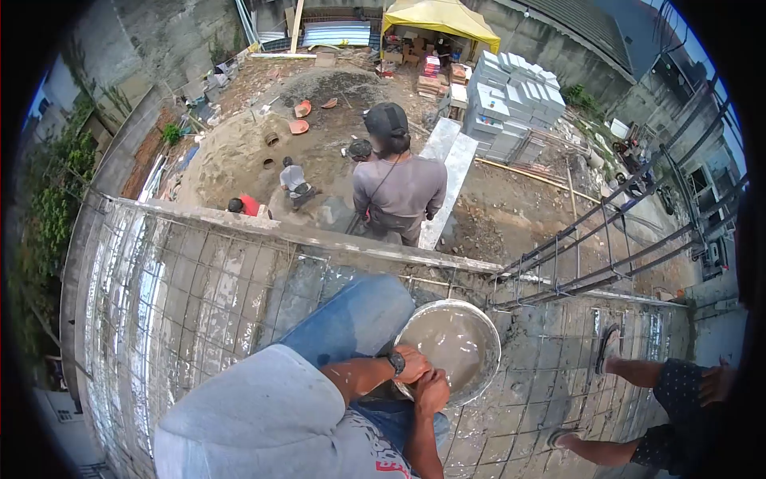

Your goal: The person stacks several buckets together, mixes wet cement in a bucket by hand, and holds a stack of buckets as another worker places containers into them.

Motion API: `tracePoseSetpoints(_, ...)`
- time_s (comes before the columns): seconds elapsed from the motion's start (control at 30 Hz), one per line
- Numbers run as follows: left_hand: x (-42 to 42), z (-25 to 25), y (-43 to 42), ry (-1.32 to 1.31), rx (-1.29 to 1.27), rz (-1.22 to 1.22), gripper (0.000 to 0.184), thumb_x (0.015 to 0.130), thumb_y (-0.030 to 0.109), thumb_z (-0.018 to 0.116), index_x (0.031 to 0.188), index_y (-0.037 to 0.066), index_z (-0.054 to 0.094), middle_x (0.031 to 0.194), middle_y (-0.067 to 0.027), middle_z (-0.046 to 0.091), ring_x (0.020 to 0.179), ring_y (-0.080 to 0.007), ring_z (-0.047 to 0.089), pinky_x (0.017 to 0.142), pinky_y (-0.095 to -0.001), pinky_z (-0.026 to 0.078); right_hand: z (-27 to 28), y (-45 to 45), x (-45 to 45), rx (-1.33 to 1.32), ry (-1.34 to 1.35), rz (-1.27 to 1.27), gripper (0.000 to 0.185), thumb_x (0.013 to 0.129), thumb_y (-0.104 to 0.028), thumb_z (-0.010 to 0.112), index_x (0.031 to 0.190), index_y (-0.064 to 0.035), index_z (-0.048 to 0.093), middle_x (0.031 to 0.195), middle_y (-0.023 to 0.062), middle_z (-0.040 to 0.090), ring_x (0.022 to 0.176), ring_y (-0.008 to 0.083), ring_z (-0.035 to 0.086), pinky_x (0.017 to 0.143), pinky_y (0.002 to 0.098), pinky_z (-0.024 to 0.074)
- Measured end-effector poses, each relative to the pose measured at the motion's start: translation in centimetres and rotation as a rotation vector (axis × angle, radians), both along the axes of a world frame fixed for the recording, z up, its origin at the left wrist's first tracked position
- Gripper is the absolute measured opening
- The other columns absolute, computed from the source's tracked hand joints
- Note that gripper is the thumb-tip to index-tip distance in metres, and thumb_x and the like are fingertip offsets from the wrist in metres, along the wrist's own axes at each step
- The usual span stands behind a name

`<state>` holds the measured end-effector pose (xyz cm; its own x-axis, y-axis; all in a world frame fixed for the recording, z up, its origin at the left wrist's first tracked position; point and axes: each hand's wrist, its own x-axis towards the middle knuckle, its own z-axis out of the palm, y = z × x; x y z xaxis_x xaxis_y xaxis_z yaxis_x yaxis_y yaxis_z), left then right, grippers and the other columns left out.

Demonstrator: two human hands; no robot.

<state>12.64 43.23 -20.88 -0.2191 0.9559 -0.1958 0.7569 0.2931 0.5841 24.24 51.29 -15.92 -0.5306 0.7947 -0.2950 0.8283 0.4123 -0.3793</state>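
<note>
Keep the bucket [497, 351] level so its muddy slurry [455, 342] won't spill, your left hand [412, 364] and right hand [432, 390] at its rim, exact grip unclear.

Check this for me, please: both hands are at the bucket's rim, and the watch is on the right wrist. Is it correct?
Not entirely: the head view shows the watch on the left wrist. The left hand and right hand are indeed at the bucket's rim.

We log glossy wet slurry [459, 339], smooth plastic-looking bucket [495, 351], matt denim jeans [347, 315], matt cloth shirt [255, 399], dull metal rebar [614, 277]
</note>
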Motion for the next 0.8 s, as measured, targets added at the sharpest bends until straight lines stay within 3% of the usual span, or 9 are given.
tracePoseSetpoints(0.13, 0.0, 0.6, 0.5, -0.03, -0.021, 0.089, 0.02, 0.091, 0.026, 0.06, 0.089, 0.013, 0.075, 0.09, -0.0122, 0.077, 0.091, -0.0345, 0.076, 0.081, -0.0486, 0.06, 0.2, 0.2, -0.2, 0.038, -0.019, 0.04, 0.033, 0.099, -0.038, 0.061, 0.098, -0.0072, 0.073, 0.094, 0.0245, 0.075, 0.088, 0.0492, 0.07, 0.073, 0.0594, 0.0525)
tracePoseSetpoints(0.27, 0.0, 1.5, 0.5, -0.066, -0.021, 0.106, 0.019, 0.091, 0.025, 0.061, 0.091, 0.012, 0.074, 0.09, -0.0122, 0.077, 0.091, -0.0337, 0.076, 0.081, -0.0475, 0.06, -1.7, 0.4, 0.8, 0.108, 0.141, 0.048, 0.035, 0.101, -0.037, 0.059, 0.093, -0.005, 0.069, 0.088, 0.0257, 0.072, 0.08, 0.0502, 0.068, 0.07, 0.0592, 0.0504)
tracePoseSetpoints(0.3, -0.1, 1.7, 0.2, -0.039, 0.04, 0.083, 0.02, 0.096, 0.026, 0.058, 0.091, 0.012, 0.071, 0.091, -0.0116, 0.075, 0.089, -0.0345, 0.075, 0.078, -0.0487, 0.059, -1.3, 0.2, 0.7, 0.105, 0.153, 0.053, 0.036, 0.102, -0.037, 0.059, 0.092, -0.0036, 0.068, 0.087, 0.0257, 0.072, 0.078, 0.0501, 0.067, 0.069, 0.0591, 0.0491)
tracePoseSetpoints(0.4, 0.0, -0.2, 0.6, -0.069, 0.059, 0.068, 0.019, 0.095, 0.026, 0.058, 0.092, 0.012, 0.07, 0.092, -0.0118, 0.075, 0.09, -0.0341, 0.075, 0.078, -0.0487, 0.059, -1.1, 0.1, 0.6, 0.11, 0.152, 0.029, 0.038, 0.102, -0.038, 0.058, 0.092, -0.0024, 0.067, 0.087, 0.0261, 0.071, 0.079, 0.0499, 0.067, 0.069, 0.0585, 0.0492)
tracePoseSetpoints(0.47, 0.2, -1.0, 0.7, -0.012, 0.048, 0.03, 0.016, 0.092, 0.023, 0.06, 0.09, 0.011, 0.071, 0.089, -0.012, 0.076, 0.087, -0.0335, 0.076, 0.076, -0.0473, 0.06, -1.7, 0.1, 0.8, 0.103, 0.127, 0.028, 0.034, 0.103, -0.036, 0.058, 0.098, -0.0048, 0.069, 0.091, 0.0219, 0.073, 0.082, 0.0472, 0.068, 0.07, 0.0567, 0.0505)
tracePoseSetpoints(0.63, -0.6, 1.1, 0.6, -0.016, 0.028, -0.021, 0.013, 0.088, 0.02, 0.064, 0.089, 0.01, 0.072, 0.081, -0.0138, 0.075, 0.08, -0.0333, 0.077, 0.069, -0.046, 0.06, -1.6, 0.3, 0.6, 0.133, 0.085, 0.006, 0.033, 0.103, -0.035, 0.058, 0.099, -0.0038, 0.069, 0.094, 0.0223, 0.073, 0.083, 0.047, 0.069, 0.07, 0.0556, 0.0504)
tracePoseSetpoints(0.67, -0.6, 1.2, 0.5, -0.009, 0.006, -0.033, 0.013, 0.088, 0.02, 0.064, 0.089, 0.01, 0.071, 0.081, -0.0141, 0.075, 0.08, -0.0333, 0.077, 0.068, -0.046, 0.06, -1.9, 0.1, 0.6, 0.139, 0.104, -0.016, 0.035, 0.102, -0.036, 0.058, 0.097, -0.0032, 0.069, 0.092, 0.024, 0.073, 0.082, 0.0484, 0.068, 0.069, 0.0566, 0.0499)
tracePoseSetpoints(0.7, -0.5, 1.2, 0.7, -0.082, -0.046, -0.037, 0.016, 0.086, 0.019, 0.063, 0.091, 0.01, 0.074, 0.086, -0.0167, 0.077, 0.087, -0.0335, 0.077, 0.078, -0.0459, 0.06, -2.2, 0.0, 0.6, 0.145, 0.118, -0.037, 0.037, 0.101, -0.037, 0.058, 0.095, -0.0027, 0.068, 0.09, 0.0258, 0.072, 0.081, 0.0498, 0.068, 0.068, 0.0575, 0.0494)
tracePoseSetpoints(0.8, -0.8, 1.4, 0.0, -0.118, 0.087, -0.025, 0.016, 0.089, 0.023, 0.063, 0.089, 0.009, 0.071, 0.081, -0.0146, 0.075, 0.081, -0.0338, 0.077, 0.07, -0.0463, 0.06, -2.9, 0.3, 0.7, 0.161, 0.059, -0.062, 0.041, 0.101, -0.041, 0.058, 0.094, -0.0018, 0.068, 0.087, 0.028, 0.071, 0.08, 0.0517, 0.067, 0.068, 0.0588, 0.0485)
